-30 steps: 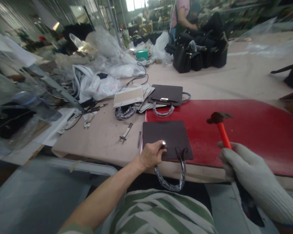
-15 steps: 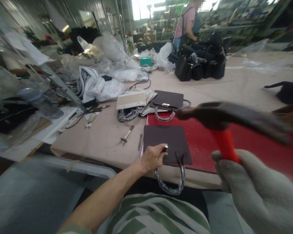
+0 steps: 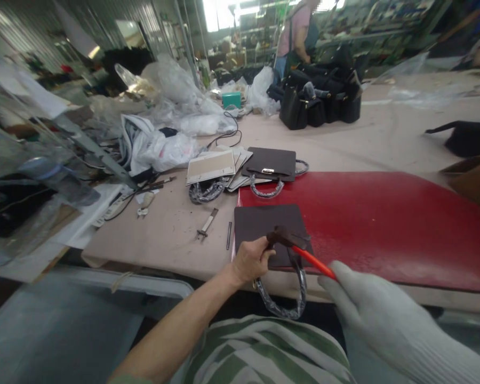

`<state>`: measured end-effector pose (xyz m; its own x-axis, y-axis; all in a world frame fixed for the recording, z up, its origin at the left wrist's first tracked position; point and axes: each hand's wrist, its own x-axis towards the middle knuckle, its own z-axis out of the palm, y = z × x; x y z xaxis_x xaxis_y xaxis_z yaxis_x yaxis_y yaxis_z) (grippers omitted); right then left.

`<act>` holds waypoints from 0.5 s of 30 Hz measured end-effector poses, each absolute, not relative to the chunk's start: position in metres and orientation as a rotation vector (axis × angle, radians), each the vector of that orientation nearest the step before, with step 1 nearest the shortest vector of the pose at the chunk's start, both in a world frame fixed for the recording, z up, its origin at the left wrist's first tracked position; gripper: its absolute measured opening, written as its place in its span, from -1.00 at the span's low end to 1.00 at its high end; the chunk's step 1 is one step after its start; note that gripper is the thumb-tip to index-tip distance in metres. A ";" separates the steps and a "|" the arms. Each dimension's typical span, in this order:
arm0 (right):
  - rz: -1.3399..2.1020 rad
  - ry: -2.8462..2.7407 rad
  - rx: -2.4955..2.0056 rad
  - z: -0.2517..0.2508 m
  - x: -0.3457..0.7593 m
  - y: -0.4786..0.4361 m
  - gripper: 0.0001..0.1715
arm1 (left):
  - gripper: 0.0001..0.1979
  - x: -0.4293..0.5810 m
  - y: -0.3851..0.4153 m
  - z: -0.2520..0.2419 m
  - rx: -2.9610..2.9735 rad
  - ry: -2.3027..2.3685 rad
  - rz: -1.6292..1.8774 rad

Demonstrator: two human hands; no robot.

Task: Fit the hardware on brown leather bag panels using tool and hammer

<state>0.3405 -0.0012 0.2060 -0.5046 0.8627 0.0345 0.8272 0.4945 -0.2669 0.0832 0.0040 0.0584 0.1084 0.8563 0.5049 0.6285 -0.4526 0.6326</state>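
A dark brown bag panel [image 3: 250,221] lies flat on a red mat [image 3: 368,224] near the table's front edge. Its handle [image 3: 282,312], wrapped in clear film, hangs over that edge. My left hand [image 3: 251,260] is bare and closed over the panel around a short metal punch, now hidden by the hammer head. My right hand [image 3: 360,296], in a pale work glove, grips the red handle of a hammer [image 3: 314,262]. The hammer's dark head is down at my left fingertips, over the panel; whether it touches the punch I cannot tell.
A dark rod [image 3: 229,236] and a metal compass-like tool [image 3: 207,224] lie left of the panel. Behind are another brown panel [image 3: 278,156] with a clasp, stacked boards [image 3: 210,166] and black bags [image 3: 320,101]. A person [image 3: 296,37] stands beyond.
My right hand has swung the hammer down and left, from raised close to the camera to my left fingertips. My left hand has stayed in place on the panel.
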 end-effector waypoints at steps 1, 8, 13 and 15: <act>0.382 -2.552 -1.485 0.206 0.340 0.002 -0.64 | -0.82 0.083 0.004 0.058 2.118 1.474 1.263; 0.380 -2.350 -1.906 0.178 0.336 0.048 -0.69 | -0.84 0.082 0.002 0.065 2.010 1.436 1.247; 0.707 -2.259 -2.009 0.136 0.315 0.072 -0.60 | -0.84 0.079 0.000 0.076 1.961 1.413 1.259; 0.744 -2.255 -2.064 0.130 0.307 0.075 -0.55 | -0.84 0.078 0.000 0.077 1.967 1.405 1.286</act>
